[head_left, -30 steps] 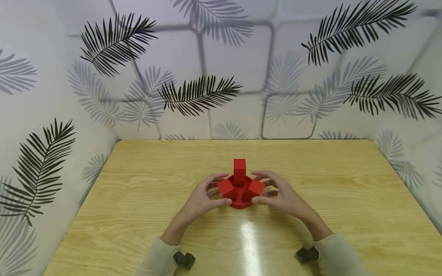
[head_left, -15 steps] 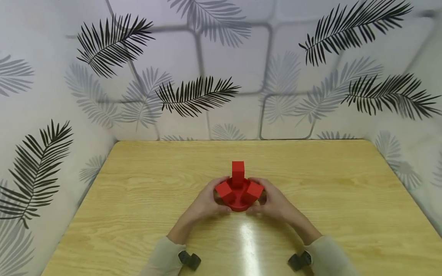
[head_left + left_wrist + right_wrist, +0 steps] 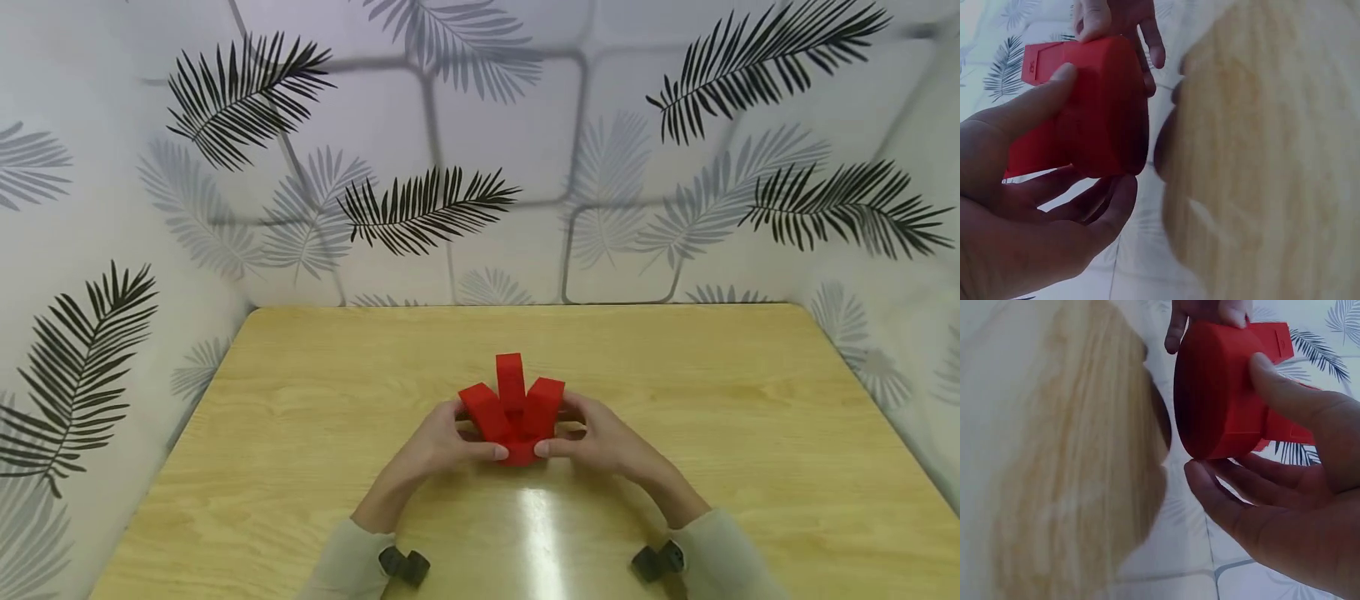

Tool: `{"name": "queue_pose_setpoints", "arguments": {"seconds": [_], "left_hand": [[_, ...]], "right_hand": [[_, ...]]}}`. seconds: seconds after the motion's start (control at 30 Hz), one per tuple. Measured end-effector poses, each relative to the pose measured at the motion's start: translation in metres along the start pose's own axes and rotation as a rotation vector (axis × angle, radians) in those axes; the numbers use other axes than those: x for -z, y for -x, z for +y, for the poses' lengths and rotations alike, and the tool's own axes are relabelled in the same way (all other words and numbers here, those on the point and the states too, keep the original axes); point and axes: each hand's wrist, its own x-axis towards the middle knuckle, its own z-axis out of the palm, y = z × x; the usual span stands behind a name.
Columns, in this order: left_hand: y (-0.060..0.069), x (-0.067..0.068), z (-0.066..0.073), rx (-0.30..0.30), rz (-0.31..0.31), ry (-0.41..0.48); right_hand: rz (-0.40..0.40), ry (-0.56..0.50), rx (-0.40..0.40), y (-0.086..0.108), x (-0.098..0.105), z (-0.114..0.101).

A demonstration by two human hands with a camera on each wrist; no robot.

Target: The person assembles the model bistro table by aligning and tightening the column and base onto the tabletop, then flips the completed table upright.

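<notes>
A red round-based piece [image 3: 520, 454] with three block-like prongs is held between both hands, above the table. In the head view its prongs splay upward and its front side shows. My left hand [image 3: 438, 437] grips it from the left, thumb on the side wall and fingers curled around beneath. From the right, my right hand [image 3: 600, 437] holds it the same way. The left wrist view has the red base [image 3: 1107, 106] side-on with a gap to the wood. In the right wrist view the dark underside of the red base [image 3: 1200, 394] shows.
A light wooden table [image 3: 300, 375] lies under the hands, with a streak of glare in front. Behind and beside it stand pale panels [image 3: 510, 142] printed with palm leaves. Each sleeve carries a small dark wrist camera [image 3: 405, 567].
Both hands first stood loosely around the piece, then closed on its sides. The piece has come up off the table and tilted, so its front wall shows.
</notes>
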Motion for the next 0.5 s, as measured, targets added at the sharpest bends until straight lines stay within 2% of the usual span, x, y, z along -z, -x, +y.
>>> {"name": "queue_pose_setpoints", "arguments": {"seconds": [0.13, 0.27, 0.37, 0.5], "left_hand": [[0.001, 0.005, -0.001, 0.035, -0.007, 0.102], [0.002, 0.008, 0.002, 0.030, 0.049, 0.110], [0.001, 0.010, 0.007, 0.002, 0.096, 0.142], [0.000, 0.011, 0.013, -0.036, 0.123, 0.237]], "right_hand": [[0.020, -0.009, 0.013, 0.000, -0.002, -0.003], [0.058, -0.024, 0.042, 0.002, -0.005, -0.010], [0.109, -0.018, 0.091, 0.002, -0.007, -0.013], [0.213, 0.027, 0.161, 0.000, -0.011, -0.014]]}}
